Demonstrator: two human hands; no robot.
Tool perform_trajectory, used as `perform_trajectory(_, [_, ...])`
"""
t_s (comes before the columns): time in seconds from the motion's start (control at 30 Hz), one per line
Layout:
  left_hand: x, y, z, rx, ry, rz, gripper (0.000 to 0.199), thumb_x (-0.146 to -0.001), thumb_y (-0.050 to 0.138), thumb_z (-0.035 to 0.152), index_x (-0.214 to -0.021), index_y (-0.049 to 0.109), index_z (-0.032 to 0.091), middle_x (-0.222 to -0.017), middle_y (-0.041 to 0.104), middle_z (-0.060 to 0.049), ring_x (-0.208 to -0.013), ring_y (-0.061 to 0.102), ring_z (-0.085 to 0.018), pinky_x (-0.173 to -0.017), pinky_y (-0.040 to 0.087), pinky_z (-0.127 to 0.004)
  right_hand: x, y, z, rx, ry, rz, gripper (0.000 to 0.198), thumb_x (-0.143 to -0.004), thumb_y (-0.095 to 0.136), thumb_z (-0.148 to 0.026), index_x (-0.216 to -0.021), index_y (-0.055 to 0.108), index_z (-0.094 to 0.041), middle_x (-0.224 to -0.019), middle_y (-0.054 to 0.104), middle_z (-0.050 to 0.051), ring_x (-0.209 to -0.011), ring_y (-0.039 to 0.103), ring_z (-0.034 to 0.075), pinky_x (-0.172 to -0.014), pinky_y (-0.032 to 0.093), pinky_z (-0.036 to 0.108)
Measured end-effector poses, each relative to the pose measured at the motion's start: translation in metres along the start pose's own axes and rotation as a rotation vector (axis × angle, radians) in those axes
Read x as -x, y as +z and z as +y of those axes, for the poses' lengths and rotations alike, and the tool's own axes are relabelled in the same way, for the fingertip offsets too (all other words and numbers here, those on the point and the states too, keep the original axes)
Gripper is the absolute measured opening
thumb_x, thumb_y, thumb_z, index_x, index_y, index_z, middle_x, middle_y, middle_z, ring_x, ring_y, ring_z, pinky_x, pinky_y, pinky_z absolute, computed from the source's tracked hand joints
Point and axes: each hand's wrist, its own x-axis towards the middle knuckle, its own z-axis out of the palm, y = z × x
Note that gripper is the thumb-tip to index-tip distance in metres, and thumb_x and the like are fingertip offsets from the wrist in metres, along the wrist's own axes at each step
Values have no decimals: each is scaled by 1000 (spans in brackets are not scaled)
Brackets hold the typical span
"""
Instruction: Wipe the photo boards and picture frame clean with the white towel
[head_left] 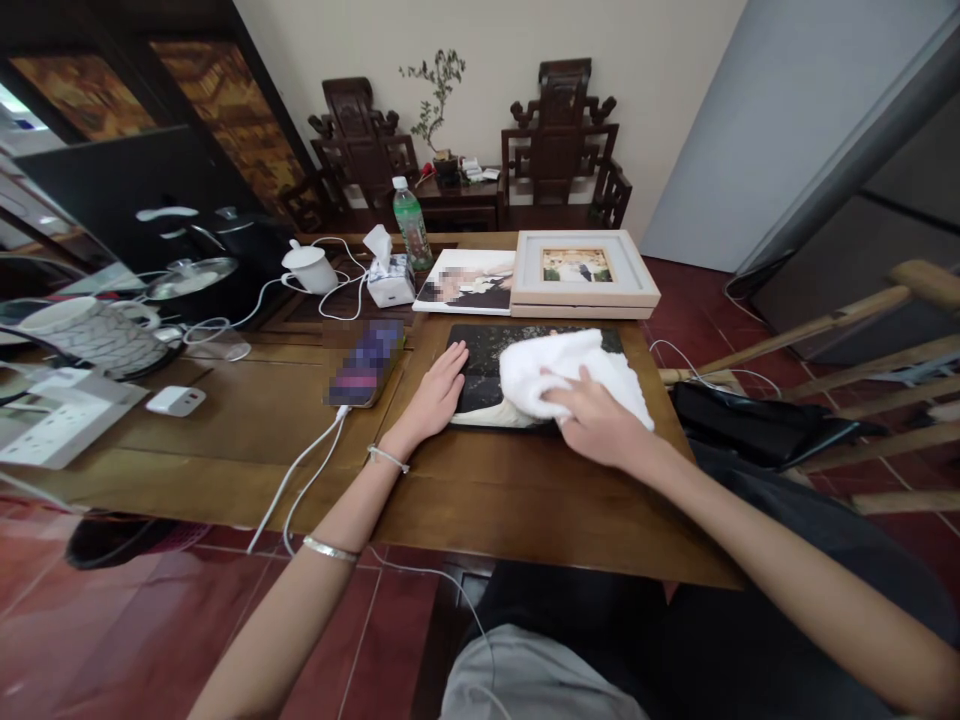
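A dark, flat rectangular picture panel (480, 375) with pale specks and a whitish shape along its lower edge lies on the wooden table. My left hand (439, 393) rests flat on its left edge, fingers stretched out and holding nothing. Over the panel's right part lies a bunched white cloth (551, 365), which hides that side of the picture. My right hand (600, 418) presses on the cloth with bent fingers gripping it; some fingertips are sunk into the folds.
Behind the panel are a framed photo (585, 245) and a white-edged photo board (465, 283). A charging phone (367, 365), tissue box (391, 282), bottle (410, 222), lidded cup (309, 268) and power strip (67, 415) stand leftward. The wooden table (517, 500) ends near my body.
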Motion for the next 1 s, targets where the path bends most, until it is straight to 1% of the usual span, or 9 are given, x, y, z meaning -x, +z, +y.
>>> perform_trajectory(0.07, [0, 1, 0, 2, -17, 6, 48, -95, 30, 32, -139, 39, 18, -150, 33, -10, -140, 25, -21, -115, 21, -46, 25, 8, -15, -12, -44, -40, 47, -67, 39, -5, -103, 66, -17, -122, 63, 11, -131, 38, 30, -107, 15, 63])
perform_trajectory(0.17, [0, 2, 0, -2, -27, 11, 48, -95, 30, 32, -139, 40, 18, -150, 33, -10, -140, 25, -21, -115, 21, -46, 48, 15, -32, -7, -84, -83, 46, -62, 41, -5, -99, 66, -16, -132, 54, 15, -136, 30, 32, -106, 11, 68])
perform_trajectory(0.3, [0, 2, -1, -9, -8, 12, 48, -95, 30, 32, -139, 40, 16, -150, 33, -11, -140, 26, -21, -115, 20, -45, 47, 12, -37, -11, -91, -101, 44, -63, 41, -5, -98, 66, -14, -132, 54, 18, -135, 31, 32, -104, 13, 68])
perform_trajectory(0.43, [0, 1, -2, -19, 2, -2, 48, -95, 30, 32, -139, 40, 15, -150, 33, -11, -140, 25, -21, -115, 20, -45, 21, 3, -25, -36, -72, -91, 43, -71, 38, -5, -102, 65, -18, -120, 63, 12, -127, 43, 31, -103, 21, 63])
perform_trajectory(0.5, [0, 0, -2, -25, 7, -6, 49, -95, 29, 31, -139, 39, 14, -150, 33, -12, -140, 25, -21, -116, 20, -45, 0, -1, -15, -17, -54, -65, 41, -73, 38, -6, -101, 65, -19, -113, 67, 10, -116, 52, 31, -100, 29, 57])
perform_trajectory(0.6, [0, 0, -2, -25, 15, -9, 49, -95, 29, 32, -139, 39, 12, -150, 33, -13, -140, 25, -21, -116, 20, -45, -36, -8, 2, -6, -30, -56, 39, -70, 39, -7, -96, 66, -17, -100, 70, 10, -91, 61, 26, -86, 41, 39])
perform_trajectory(0.67, [-1, 0, -2, -20, 18, -7, 49, -95, 29, 32, -140, 39, 15, -150, 32, -11, -140, 25, -21, -116, 20, -45, -60, -13, 13, 4, -18, -63, 36, -69, 39, -7, -90, 66, -16, -96, 70, 11, -84, 60, 24, -77, 41, 32])
perform_trajectory(0.83, [-1, -1, -1, -22, 12, -11, 49, -95, 29, 31, -139, 39, 15, -150, 33, -11, -140, 25, -20, -116, 20, -44, -109, -24, 36, 74, -13, -69, 32, -69, 38, -8, -83, 65, -15, -98, 69, 10, -88, 57, 25, -76, 37, 32])
perform_trajectory(1.0, [-1, -1, -1, -14, 10, -10, 48, -95, 29, 31, -140, 39, 18, -150, 33, -9, -140, 25, -21, -116, 19, -45, -129, -27, 46, 68, 23, -43, 36, -70, 37, -9, -89, 67, -16, -104, 69, 7, -93, 57, 26, -79, 38, 31])
